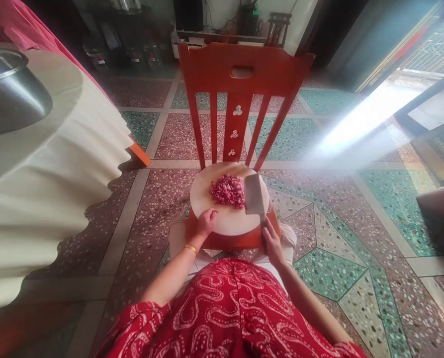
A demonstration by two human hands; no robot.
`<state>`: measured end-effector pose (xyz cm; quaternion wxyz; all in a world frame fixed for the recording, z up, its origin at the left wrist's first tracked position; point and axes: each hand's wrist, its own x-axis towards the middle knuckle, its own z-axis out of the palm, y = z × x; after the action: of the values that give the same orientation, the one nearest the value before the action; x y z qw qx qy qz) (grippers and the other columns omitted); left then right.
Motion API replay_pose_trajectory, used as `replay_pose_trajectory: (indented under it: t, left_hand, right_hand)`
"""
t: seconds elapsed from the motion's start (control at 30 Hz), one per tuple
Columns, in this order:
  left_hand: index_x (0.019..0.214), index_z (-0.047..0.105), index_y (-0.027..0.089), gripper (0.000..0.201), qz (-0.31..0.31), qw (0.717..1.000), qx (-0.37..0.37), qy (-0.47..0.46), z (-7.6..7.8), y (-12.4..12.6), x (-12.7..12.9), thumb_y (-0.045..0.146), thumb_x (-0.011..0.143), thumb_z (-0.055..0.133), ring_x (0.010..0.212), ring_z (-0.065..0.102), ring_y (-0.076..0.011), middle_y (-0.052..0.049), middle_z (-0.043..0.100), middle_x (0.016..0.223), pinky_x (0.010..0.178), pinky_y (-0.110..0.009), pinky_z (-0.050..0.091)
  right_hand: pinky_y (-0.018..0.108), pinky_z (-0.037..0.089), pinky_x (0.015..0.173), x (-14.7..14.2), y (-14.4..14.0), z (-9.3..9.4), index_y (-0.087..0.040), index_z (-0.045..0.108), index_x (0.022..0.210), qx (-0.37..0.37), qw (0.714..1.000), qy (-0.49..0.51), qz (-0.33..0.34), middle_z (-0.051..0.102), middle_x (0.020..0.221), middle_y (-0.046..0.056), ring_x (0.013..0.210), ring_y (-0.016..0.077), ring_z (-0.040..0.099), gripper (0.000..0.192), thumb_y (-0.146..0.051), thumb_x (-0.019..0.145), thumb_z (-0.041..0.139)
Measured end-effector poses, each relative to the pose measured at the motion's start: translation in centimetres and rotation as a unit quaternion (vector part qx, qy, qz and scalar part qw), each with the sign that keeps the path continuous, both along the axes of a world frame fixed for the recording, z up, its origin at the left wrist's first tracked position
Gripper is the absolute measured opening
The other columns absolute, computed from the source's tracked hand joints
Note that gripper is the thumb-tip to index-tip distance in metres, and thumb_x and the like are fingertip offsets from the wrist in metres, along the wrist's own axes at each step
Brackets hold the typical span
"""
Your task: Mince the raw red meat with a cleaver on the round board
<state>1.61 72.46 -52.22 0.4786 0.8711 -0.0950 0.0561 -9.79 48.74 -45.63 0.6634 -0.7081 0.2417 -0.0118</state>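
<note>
A heap of chopped red meat (227,191) lies on a round white cutting board (225,223), which rests on the seat of a reddish-brown wooden chair (247,64). My right hand (271,239) is wrapped around the handle of a cleaver (254,194). Its broad blade is over the board's right side, just right of the meat. At the board's near left edge is my left hand (207,222), fingers curled in, below the meat and apart from it. Whether those fingers hold anything is too small to make out.
To the left, a table with a cream cloth (68,149) bears a shiny metal pot (13,94). The chair's slatted back rises beyond the board. Patterned terrazzo floor (333,268) surrounds the chair. Bright light enters through a doorway (411,89) at the right.
</note>
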Motion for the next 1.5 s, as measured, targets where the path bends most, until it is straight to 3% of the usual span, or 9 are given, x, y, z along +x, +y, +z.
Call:
replay_pose_trajectory:
  t: [0.13, 0.27, 0.5, 0.57, 0.73, 1.0, 1.2, 1.37, 1.5]
  left_hand:
    - [0.084, 0.062, 0.018, 0.018, -0.006, 1.0, 0.011, -0.011, -0.1, 0.1, 0.1, 0.019, 0.083, 0.044, 0.077, 0.06, -0.0156, -0.005, 0.066, 0.081, 0.074, -0.026, 0.047]
    - [0.082, 0.062, 0.018, 0.018, 0.002, 1.0, 0.017, -0.017, -0.3, 0.1, 0.2, 0.02, 0.083, 0.044, 0.074, 0.06, -0.0152, -0.004, 0.066, 0.079, 0.072, -0.026, 0.047]
    - [0.082, 0.063, 0.017, 0.019, 0.005, 1.0, 0.003, 0.001, -0.5, 0.1, 0.1, 0.019, 0.084, 0.044, 0.073, 0.06, -0.0148, -0.004, 0.066, 0.079, 0.07, -0.025, 0.047]
    - [0.082, 0.063, 0.018, 0.02, 0.003, 1.0, -0.003, -0.001, -0.4, 0.0, 0.1, 0.018, 0.084, 0.043, 0.075, 0.06, -0.0148, -0.004, 0.066, 0.08, 0.072, -0.025, 0.047]
    - [0.085, 0.062, 0.019, 0.02, -0.002, 1.0, 0.004, 0.002, -0.5, 0.2, 0.0, 0.019, 0.084, 0.042, 0.077, 0.06, -0.0145, -0.004, 0.066, 0.082, 0.076, -0.026, 0.047]
    - [0.085, 0.063, 0.018, 0.02, 0.006, 1.0, -0.01, 0.011, -0.3, 0.2, -0.1, 0.02, 0.085, 0.044, 0.076, 0.06, -0.0152, -0.004, 0.066, 0.08, 0.072, -0.026, 0.047]
    - [0.086, 0.063, 0.018, 0.02, -0.003, 1.0, 0.006, -0.001, -0.6, 0.1, 0.1, 0.019, 0.084, 0.043, 0.079, 0.061, -0.0153, -0.005, 0.066, 0.083, 0.076, -0.026, 0.047]
    - [0.087, 0.064, 0.018, 0.021, 0.014, 1.0, -0.004, 0.024, -0.7, 0.1, -0.1, 0.021, 0.084, 0.043, 0.075, 0.06, -0.015, -0.005, 0.067, 0.082, 0.073, -0.026, 0.047]
    - [0.087, 0.063, 0.018, 0.021, -0.002, 1.0, -0.004, 0.005, -0.7, 0.3, -0.1, 0.021, 0.084, 0.042, 0.079, 0.059, -0.0149, -0.005, 0.066, 0.083, 0.076, -0.026, 0.046]
  right_hand:
    - [0.018, 0.034, 0.034, -1.9, 1.4, -3.0, -0.024, 0.025, 0.144, 0.155, 0.985, 0.037, -0.063, 0.046, 0.05, -0.009, 0.035, 0.0072, 0.039, 0.085, -0.059, 0.073, 0.056]
    - [0.017, 0.029, 0.03, 1.4, 3.6, -3.5, -0.024, 0.018, 0.146, 0.191, 0.981, 0.021, -0.033, 0.04, 0.046, -0.012, 0.031, 0.0069, 0.034, 0.084, -0.056, 0.075, 0.053]
    - [0.021, 0.045, 0.045, 7.7, 2.9, 0.2, -0.02, 0.035, 0.141, -0.059, 0.994, -0.044, 0.079, 0.06, 0.063, -0.002, 0.047, 0.01, 0.052, 0.062, -0.042, 0.084, 0.046]
    - [0.025, 0.051, 0.065, 8.6, 2.4, 2.3, -0.021, 0.046, 0.134, -0.181, 0.973, -0.089, 0.115, 0.068, 0.093, 0.005, 0.075, 0.0151, 0.063, 0.052, -0.036, 0.084, 0.047]
    - [0.031, 0.044, 0.094, 10.0, 2.5, 6.9, -0.021, 0.041, 0.137, -0.338, 0.903, -0.231, 0.131, 0.053, 0.13, 0.007, 0.116, 0.0201, 0.052, 0.05, -0.031, 0.089, 0.04]
    - [0.035, 0.051, 0.082, 10.2, 3.9, 3.3, -0.026, 0.042, 0.137, -0.38, 0.894, -0.055, 0.23, 0.066, 0.112, 0.006, 0.093, 0.023, 0.065, 0.049, -0.026, 0.087, 0.043]
    - [0.031, 0.048, 0.087, 10.0, 3.7, 3.8, -0.03, 0.032, 0.142, -0.357, 0.909, -0.127, 0.175, 0.059, 0.123, 0.003, 0.105, 0.0202, 0.06, 0.051, -0.032, 0.091, 0.038]
    - [0.032, 0.048, 0.086, 10.1, 3.8, 3.4, -0.026, 0.042, 0.137, -0.352, 0.905, -0.032, 0.236, 0.069, 0.103, 0.004, 0.096, 0.0205, 0.064, 0.048, -0.029, 0.089, 0.04]
    - [0.03, 0.047, 0.088, 9.8, 3.7, 4.4, -0.027, 0.037, 0.139, -0.348, 0.907, -0.129, 0.198, 0.065, 0.113, 0.003, 0.1, 0.0194, 0.062, 0.05, -0.03, 0.09, 0.04]
